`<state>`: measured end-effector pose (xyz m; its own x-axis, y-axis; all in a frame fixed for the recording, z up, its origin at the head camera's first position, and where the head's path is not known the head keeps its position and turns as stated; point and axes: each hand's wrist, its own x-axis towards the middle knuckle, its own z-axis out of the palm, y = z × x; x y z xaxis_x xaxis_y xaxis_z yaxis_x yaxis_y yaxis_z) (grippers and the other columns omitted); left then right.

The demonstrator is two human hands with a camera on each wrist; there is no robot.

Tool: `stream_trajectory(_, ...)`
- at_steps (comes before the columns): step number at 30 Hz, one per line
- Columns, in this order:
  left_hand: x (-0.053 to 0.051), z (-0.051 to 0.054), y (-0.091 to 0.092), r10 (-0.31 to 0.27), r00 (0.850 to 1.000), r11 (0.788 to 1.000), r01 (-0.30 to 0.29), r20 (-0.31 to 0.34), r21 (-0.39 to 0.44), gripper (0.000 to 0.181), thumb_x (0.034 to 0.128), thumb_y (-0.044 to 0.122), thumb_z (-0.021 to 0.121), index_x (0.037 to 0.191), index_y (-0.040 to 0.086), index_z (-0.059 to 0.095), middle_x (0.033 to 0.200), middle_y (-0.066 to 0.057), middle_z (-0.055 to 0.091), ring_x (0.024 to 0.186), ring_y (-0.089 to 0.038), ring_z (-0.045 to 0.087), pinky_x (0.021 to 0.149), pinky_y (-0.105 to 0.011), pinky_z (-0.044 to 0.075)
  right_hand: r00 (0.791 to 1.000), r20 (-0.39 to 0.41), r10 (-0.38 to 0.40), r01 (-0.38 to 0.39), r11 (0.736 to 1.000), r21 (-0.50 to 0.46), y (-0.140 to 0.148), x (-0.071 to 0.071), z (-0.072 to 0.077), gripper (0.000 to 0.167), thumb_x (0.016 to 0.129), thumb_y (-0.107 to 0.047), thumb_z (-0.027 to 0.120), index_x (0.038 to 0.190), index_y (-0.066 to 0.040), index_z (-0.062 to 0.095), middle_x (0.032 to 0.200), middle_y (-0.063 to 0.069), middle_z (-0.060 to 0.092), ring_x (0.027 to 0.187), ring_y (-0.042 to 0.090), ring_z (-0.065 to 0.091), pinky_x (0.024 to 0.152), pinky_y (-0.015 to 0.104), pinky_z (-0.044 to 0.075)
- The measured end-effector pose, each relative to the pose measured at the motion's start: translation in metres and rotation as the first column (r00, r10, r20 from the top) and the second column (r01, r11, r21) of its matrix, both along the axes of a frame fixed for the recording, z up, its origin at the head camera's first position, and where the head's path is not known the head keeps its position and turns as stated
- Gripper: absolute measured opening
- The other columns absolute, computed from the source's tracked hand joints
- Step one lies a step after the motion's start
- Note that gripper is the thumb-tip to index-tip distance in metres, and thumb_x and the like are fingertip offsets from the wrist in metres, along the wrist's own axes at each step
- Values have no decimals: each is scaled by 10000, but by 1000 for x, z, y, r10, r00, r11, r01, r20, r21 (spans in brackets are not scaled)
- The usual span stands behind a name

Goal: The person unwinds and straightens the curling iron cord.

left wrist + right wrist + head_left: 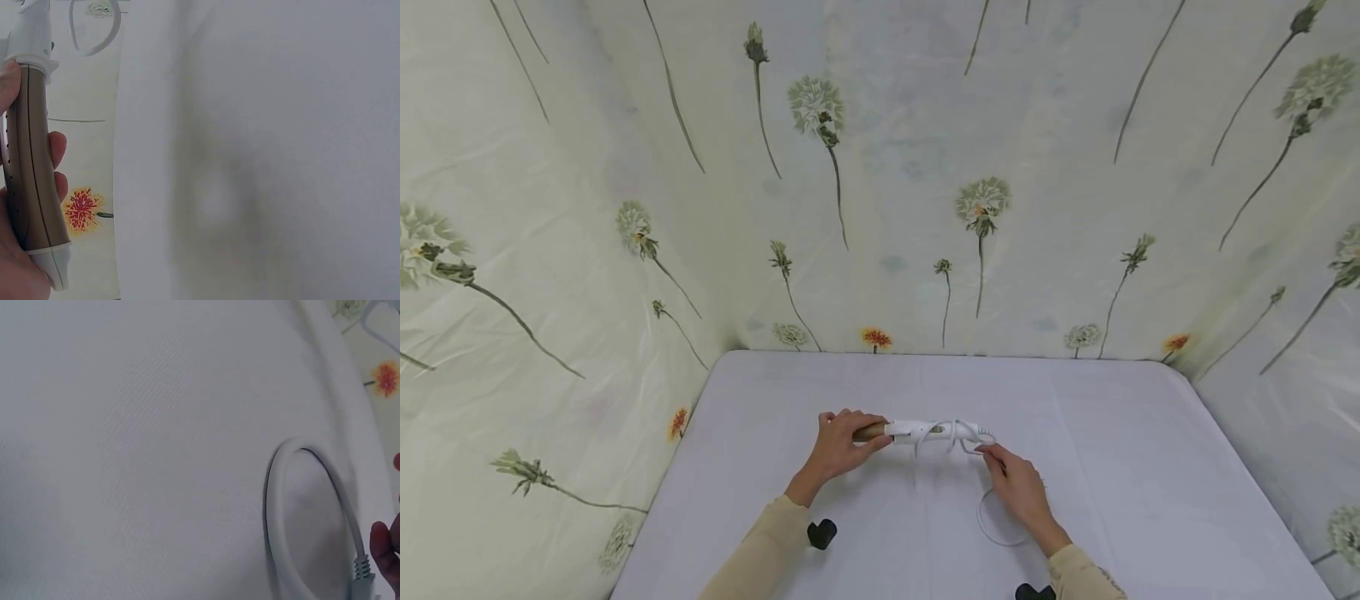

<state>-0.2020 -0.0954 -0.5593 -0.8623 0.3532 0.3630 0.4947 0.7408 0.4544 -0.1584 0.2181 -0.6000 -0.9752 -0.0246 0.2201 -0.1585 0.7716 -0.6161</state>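
A hair straightener [901, 428] with a white handle and a brown body is held above the table, its white cord [956, 433] wound loosely around the handle. My left hand [841, 443] grips the brown body at the left end; in the left wrist view, thumb and fingers wrap this brown section [34, 156], and its white tip sticks out below. At the handle's right end, my right hand [1019, 488] pinches the cord between thumb and fingers. A loop of cord [275, 506] lies on the table beside this hand, ending at a ridged plug [363, 586], partly cut off.
A white cloth covers the table [820, 379]. Curtains [895, 275] printed with dandelions and orange flowers hang behind it and at both sides. Black devices [822, 534] show beside both wrists.
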Motion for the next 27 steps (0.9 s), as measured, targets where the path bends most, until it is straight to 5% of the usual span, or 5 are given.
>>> stream_trajectory(8,0,-1,0,51,999,999,-51,9,-5,364,827,564,625,1079,313,702,910,101,704,770,-80,524,756,-356,219,992,127,18,-29,996,87,-10,5,-6,223,954,-365,543,1037,-199,666,665,-95,561,566,56,443,529,229,358)
stream_trajectory(12,0,-1,0,61,998,998,-61,19,-3,362,828,554,630,1081,305,703,896,93,702,767,-86,523,755,-361,219,989,140,43,-61,990,126,-15,9,-8,370,895,-556,542,929,-212,671,679,-105,555,594,56,459,577,251,384)
stream_trajectory(17,1,-1,1,70,997,998,-70,22,-2,365,827,558,629,1082,307,703,878,93,695,758,-87,522,749,-359,217,992,117,43,-55,993,102,-21,11,-6,449,941,-556,449,807,-204,693,763,-72,576,668,68,513,634,273,423)
stream_trajectory(24,0,0,3,86,996,996,-86,21,-5,384,830,576,614,1087,304,702,898,91,700,756,-89,520,748,-358,227,1000,-2,31,-31,998,-55,-28,10,2,434,963,-217,516,1378,-151,409,1042,30,643,846,147,666,691,310,507)
stream_trajectory(27,0,1,3,93,995,996,-93,25,3,383,827,567,624,1088,298,704,915,83,707,763,-96,528,752,-360,228,997,-47,68,-73,991,-111,-31,10,4,531,909,-28,495,1409,-162,381,1111,43,646,850,133,683,685,276,501)
